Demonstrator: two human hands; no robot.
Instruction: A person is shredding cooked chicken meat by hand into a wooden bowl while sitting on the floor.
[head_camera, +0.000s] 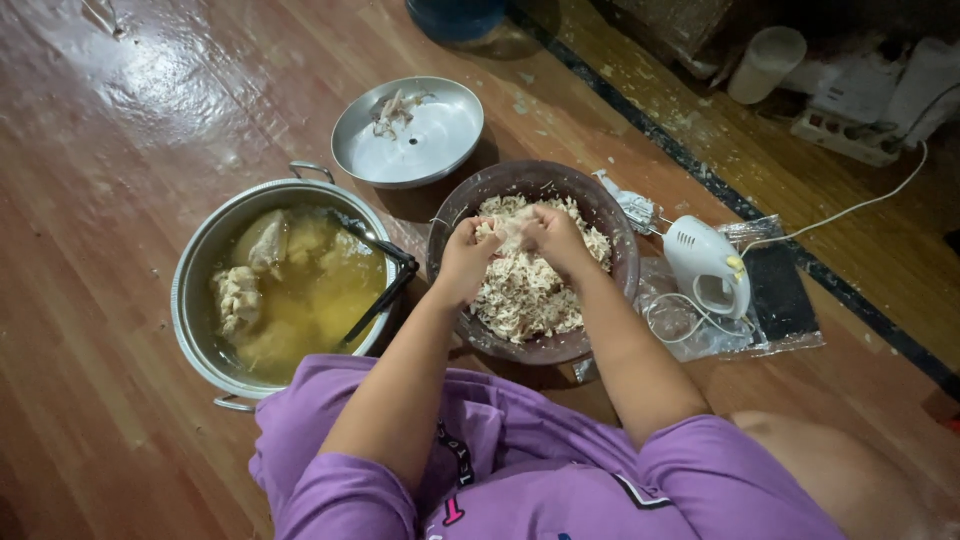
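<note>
Down on the wooden floor, as the head camera sees it, a person in a purple shirt sits over a dark brown bowl heaped with pale shredded meat. Both hands meet above the far side of the heap: the left hand and the right hand are each curled shut, fingertips pinched on one chunk of meat held between them, just above the shreds. To the left of the bowl, almost touching it, stands a large metal pot of yellowish broth in which several pieces of cooked chicken lie; dark tongs rest across its right rim, reaching down into the liquid. Beyond the bowl and the pot lies a round metal lid, upturned, with a few scraps on it. Just right of the bowl, a white electric hand mixer sits on a clear plastic bag, its beaters pointing towards the bowl's rim and its white cord trailing off to a power strip at the upper right. A pale plastic cup stands near that strip, and the bottom of a blue container shows at the top edge.
</note>
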